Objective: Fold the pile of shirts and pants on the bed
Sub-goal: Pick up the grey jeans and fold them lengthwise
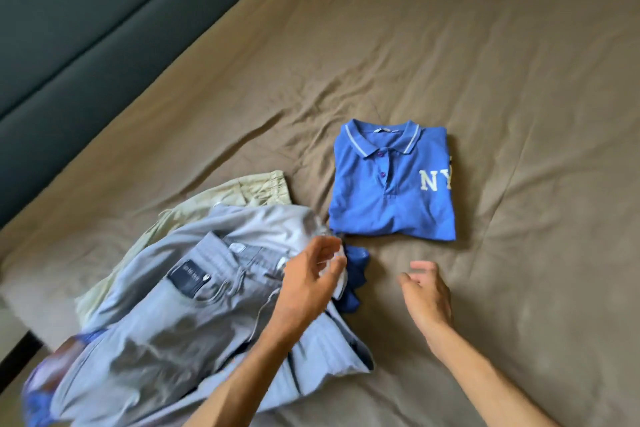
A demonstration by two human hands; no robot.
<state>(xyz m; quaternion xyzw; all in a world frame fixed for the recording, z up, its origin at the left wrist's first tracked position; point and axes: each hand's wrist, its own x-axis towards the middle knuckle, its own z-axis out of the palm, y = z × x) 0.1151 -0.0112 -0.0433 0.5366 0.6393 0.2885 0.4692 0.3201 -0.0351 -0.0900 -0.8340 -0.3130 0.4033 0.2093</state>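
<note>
Nearest, the pile (180, 315) lies heaped at the bed's (519, 288) near left, topped by grey pants (149, 322) with a dark waistband patch. The left hand (308, 284) reaches over the pants' waist, its fingers curled round a pale, blurred bit of cloth at the pile's right edge; whether it truly pinches it I cannot tell. Just right of that a dark blue garment (355, 277) pokes out from under the pile. The right hand (427, 291) hovers over bare sheet, fingers loosely curled, holding nothing. Behind the pants lie beige pants (249, 192). Farther on, a folded blue polo (391, 184) lies flat, collar away. A dark headboard (86, 28) runs along the far left.
</note>
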